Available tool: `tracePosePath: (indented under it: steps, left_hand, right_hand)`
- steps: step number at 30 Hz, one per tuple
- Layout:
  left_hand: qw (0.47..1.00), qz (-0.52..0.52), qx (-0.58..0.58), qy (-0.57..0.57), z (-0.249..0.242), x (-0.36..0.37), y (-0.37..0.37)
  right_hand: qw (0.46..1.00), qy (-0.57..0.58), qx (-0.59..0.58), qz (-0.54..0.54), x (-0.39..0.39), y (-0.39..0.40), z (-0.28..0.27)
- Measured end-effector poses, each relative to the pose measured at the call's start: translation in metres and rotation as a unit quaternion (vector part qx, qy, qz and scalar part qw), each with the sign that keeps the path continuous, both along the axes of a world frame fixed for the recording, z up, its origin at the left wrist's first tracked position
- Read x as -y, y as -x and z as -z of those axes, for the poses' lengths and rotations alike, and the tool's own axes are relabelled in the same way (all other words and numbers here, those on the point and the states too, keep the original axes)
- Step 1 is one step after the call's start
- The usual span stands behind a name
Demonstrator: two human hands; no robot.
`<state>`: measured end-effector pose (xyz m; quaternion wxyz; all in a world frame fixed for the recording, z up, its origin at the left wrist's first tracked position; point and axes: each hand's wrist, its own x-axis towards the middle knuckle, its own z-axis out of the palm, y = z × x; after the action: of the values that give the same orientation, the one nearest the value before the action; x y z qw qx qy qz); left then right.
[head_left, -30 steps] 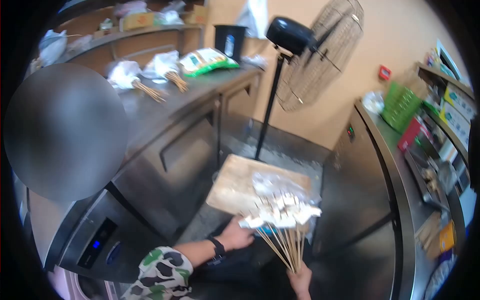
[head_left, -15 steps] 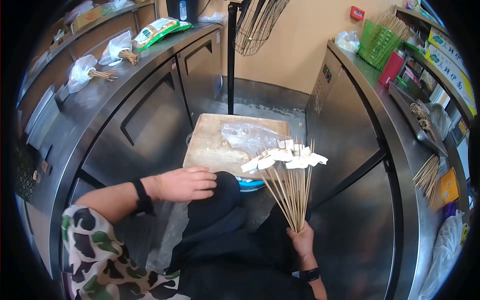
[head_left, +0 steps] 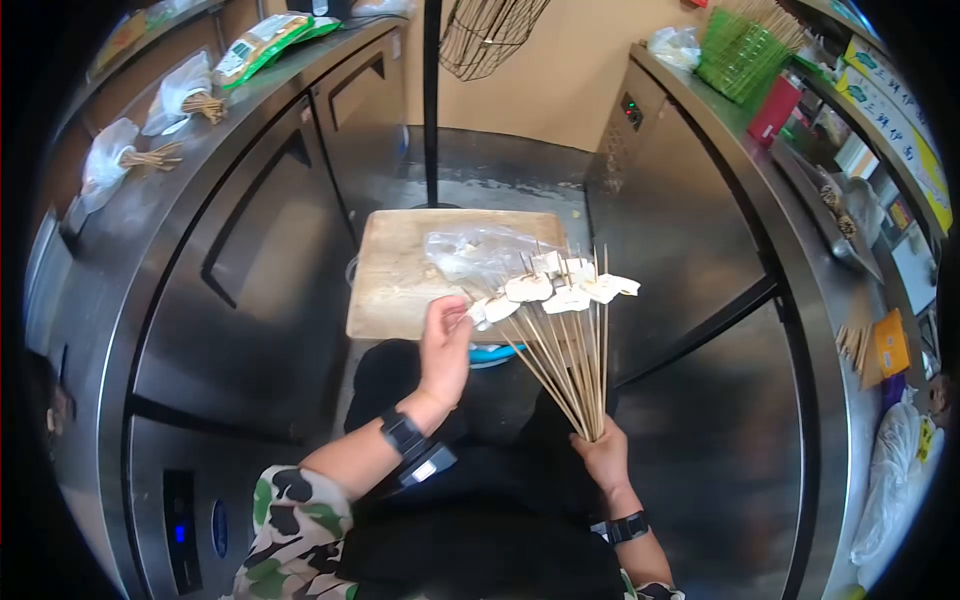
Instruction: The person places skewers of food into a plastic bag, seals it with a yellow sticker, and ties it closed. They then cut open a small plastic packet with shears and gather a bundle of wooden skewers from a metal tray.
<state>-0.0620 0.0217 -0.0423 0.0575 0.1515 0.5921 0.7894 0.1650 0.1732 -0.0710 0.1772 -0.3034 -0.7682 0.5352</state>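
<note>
My right hand is wrapped round the lower ends of a fanned bundle of bamboo skewers. Flat white food pieces are threaded near the upper tips, which poke out above them. At the left edge of the fan, my left hand has its fingers curled in at the outermost white piece. Behind the skewers lies a wooden cutting board, with a crumpled clear plastic bag on it.
Steel counters stand on both sides. Bagged skewer bundles lie on the left counter. On the right are a green basket of skewers, a red flask and a tray. A black stand rises behind the board.
My left hand has left my knee and moved right and up to the white pieces. My right hand keeps hold of the skewers. The view has shifted slightly.
</note>
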Motion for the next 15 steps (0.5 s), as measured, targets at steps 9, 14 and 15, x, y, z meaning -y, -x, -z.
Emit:
tracePosePath:
  steps: [9,14,15]
  left_hand:
    - [0.936,0.324,0.049,0.133,0.003,0.109,-0.062]
    - [0.883,0.4,0.173,0.172,0.03,0.139,-0.049]
    - [0.881,0.422,0.175,0.123,0.025,0.127,-0.045]
  right_hand:
    - [0.97,0.224,0.082,-0.038,0.017,0.009,-0.021]
    - [0.936,0.318,0.062,-0.14,0.039,0.018,-0.041]
    - [0.926,0.334,0.059,-0.166,0.043,0.023,-0.047]
